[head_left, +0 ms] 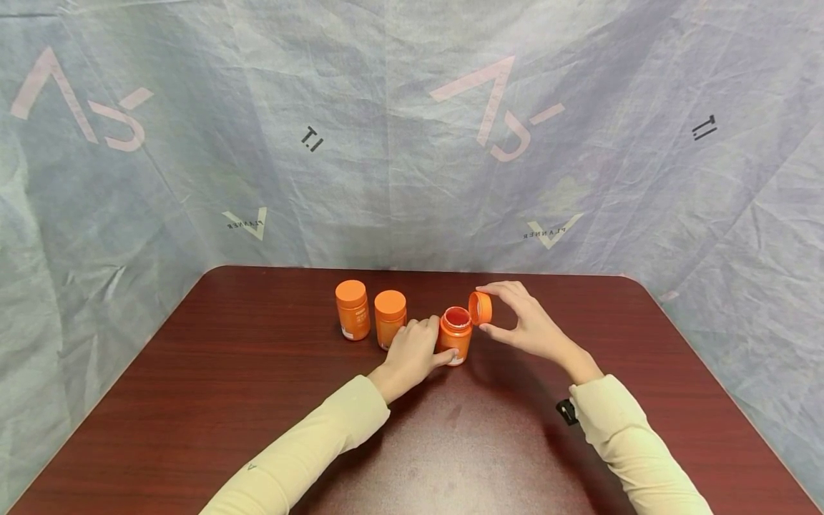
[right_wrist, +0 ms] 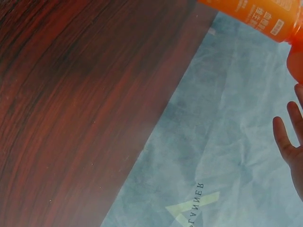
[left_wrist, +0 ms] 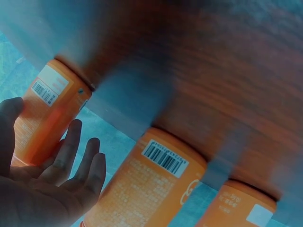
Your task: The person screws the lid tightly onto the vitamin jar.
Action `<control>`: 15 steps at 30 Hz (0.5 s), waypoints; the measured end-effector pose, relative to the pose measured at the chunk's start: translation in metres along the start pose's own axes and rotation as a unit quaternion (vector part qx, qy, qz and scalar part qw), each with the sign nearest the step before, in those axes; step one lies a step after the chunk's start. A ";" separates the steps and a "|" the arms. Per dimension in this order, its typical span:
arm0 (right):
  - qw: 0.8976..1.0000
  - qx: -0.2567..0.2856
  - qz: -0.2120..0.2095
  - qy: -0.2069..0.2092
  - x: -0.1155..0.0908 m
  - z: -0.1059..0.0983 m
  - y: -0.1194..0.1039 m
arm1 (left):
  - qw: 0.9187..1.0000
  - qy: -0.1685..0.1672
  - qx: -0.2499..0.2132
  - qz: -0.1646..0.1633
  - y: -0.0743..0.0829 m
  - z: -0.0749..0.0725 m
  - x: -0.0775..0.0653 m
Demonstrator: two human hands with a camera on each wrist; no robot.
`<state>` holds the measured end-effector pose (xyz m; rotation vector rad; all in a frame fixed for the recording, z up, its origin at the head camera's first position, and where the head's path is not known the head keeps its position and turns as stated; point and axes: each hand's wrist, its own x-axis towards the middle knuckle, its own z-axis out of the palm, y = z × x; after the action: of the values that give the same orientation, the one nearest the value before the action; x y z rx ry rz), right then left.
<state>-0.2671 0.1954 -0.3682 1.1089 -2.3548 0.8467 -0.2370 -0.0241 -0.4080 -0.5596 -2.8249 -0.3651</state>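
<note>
An orange plastic jar [head_left: 455, 346] stands upright on the table with its mouth uncovered and a reddish inside showing. My left hand [head_left: 412, 352] grips it from the left, fingers behind and thumb in front. In the left wrist view the thumb and fingers lie round this jar [left_wrist: 52, 113], near its barcode label. Just right of the mouth, my right hand [head_left: 531, 323] pinches the orange screw cap [head_left: 480, 308] by its edges, tilted on its side and off the jar. The right wrist view catches only part of the cap [right_wrist: 296, 64] and some fingers [right_wrist: 282, 137].
Two capped orange jars stand to the left: a nearer one [head_left: 390, 315], partly behind my left hand, and another [head_left: 352, 311] farther left. The dark red wooden table [head_left: 225, 372] ends at a grey printed cloth backdrop [head_left: 386, 179].
</note>
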 end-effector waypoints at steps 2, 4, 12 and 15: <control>1.000 0.003 0.005 -0.004 0.000 0.000 0.000 | 1.000 0.001 -0.001 0.000 0.000 0.000 0.000; 1.000 0.008 0.011 -0.009 -0.001 0.000 -0.001 | 1.000 0.000 -0.001 0.001 0.000 0.000 0.000; 1.000 0.013 0.012 -0.013 0.001 0.002 -0.002 | 1.000 0.000 0.012 0.005 0.000 0.000 -0.001; 1.000 0.010 0.013 -0.007 0.002 0.004 -0.002 | 1.000 -0.002 0.017 0.006 0.000 0.000 -0.002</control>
<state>-0.2672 0.1913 -0.3694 1.0984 -2.3815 0.8774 -0.2355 -0.0245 -0.4084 -0.5703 -2.8247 -0.3140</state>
